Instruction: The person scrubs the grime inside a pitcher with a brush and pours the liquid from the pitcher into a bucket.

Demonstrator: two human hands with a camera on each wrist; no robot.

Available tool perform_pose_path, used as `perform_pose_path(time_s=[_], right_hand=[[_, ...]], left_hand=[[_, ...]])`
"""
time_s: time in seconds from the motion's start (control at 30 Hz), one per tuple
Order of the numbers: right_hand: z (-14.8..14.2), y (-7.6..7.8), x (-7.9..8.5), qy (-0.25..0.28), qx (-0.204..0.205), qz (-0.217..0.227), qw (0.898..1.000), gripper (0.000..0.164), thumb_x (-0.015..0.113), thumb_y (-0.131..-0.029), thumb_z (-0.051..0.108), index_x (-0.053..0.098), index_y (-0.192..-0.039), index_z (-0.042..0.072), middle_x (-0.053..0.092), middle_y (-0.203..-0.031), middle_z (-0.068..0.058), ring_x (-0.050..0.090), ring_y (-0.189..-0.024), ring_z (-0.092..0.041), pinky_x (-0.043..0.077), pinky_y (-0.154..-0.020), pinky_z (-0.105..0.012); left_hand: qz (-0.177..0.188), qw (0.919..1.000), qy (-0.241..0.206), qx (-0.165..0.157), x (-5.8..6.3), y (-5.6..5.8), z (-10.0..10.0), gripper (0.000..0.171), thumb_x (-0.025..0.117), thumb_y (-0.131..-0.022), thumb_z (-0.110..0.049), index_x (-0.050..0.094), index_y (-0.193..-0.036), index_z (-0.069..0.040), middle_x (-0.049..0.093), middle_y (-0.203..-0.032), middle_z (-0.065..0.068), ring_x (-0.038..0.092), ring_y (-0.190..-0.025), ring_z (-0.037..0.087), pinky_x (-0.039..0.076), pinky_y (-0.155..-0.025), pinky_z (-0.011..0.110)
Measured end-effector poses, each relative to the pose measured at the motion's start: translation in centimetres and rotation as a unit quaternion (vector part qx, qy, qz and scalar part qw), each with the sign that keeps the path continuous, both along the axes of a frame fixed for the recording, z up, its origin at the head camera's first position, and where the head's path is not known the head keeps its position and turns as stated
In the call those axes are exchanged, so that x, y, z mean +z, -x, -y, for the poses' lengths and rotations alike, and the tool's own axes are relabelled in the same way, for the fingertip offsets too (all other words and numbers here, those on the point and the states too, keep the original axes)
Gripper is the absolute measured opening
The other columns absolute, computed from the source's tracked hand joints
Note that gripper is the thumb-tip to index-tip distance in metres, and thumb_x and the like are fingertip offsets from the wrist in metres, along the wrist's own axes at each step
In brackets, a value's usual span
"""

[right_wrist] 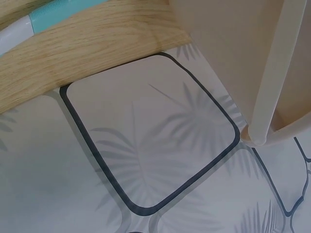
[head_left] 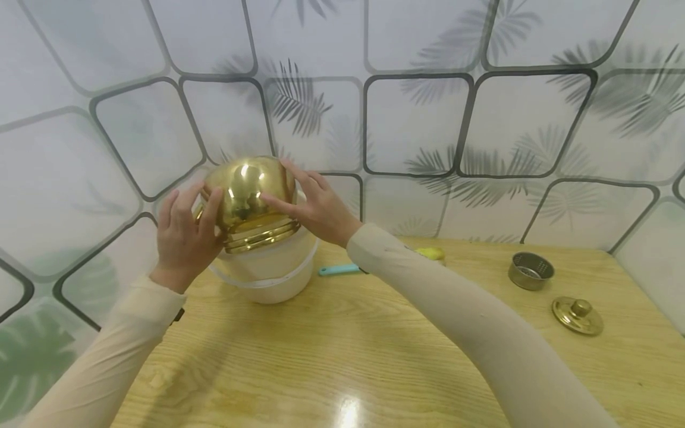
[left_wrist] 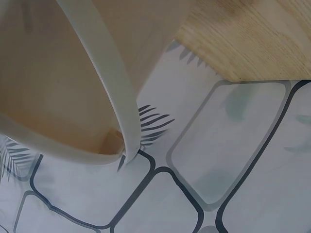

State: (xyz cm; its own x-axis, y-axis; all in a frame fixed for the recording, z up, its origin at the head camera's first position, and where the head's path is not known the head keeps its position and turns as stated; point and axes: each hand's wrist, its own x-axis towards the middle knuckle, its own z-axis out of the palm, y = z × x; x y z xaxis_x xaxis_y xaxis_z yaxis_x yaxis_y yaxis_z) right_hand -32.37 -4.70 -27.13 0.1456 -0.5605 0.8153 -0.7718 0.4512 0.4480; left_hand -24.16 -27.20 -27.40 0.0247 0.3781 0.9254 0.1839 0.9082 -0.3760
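Both hands hold a shiny gold metal pot (head_left: 248, 190), tipped over the mouth of a white bucket (head_left: 278, 288) in the head view. My left hand (head_left: 184, 235) grips its left side, fingers bent over the curve. On the opposite side, my right hand (head_left: 321, 208) spans the pot with thumb and fingers spread. Gold rings show along the pot's lower edge, just above the bucket's rim. The left wrist view looks onto the bucket's pale rim (left_wrist: 99, 58), and the right wrist view catches its other side (right_wrist: 279, 63); neither shows a hand.
A teal handle (head_left: 339, 270) lies right of the bucket, partly behind the right sleeve, near a yellow-green item (head_left: 430, 254). Farther right are a perforated metal strainer (head_left: 530, 271) and a gold knobbed lid (head_left: 578, 316). Patterned wall covering (head_left: 417, 131) rises behind the wooden table (head_left: 299, 362).
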Motion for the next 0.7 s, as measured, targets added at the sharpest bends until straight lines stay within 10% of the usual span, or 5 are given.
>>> perform_pose_path(time_s=[0.7], right_hand=[[0.14, 0.13, 0.15, 0.013, -0.009, -0.028, 0.999, 0.060, 0.058, -0.077, -0.014, 0.064, -0.116, 0.031, 0.044, -0.131, -0.026, 0.047, -0.123, -0.029, 0.044, -0.094, -0.035]], left_hand=[[-0.022, 0.9997, -0.007, 0.002, 0.42, -0.01, 0.03, 0.058, 0.063, -0.078, -0.016, 0.041, -0.131, -0.022, 0.050, -0.116, 0.014, 0.053, -0.104, 0.029, 0.042, -0.097, 0.045]])
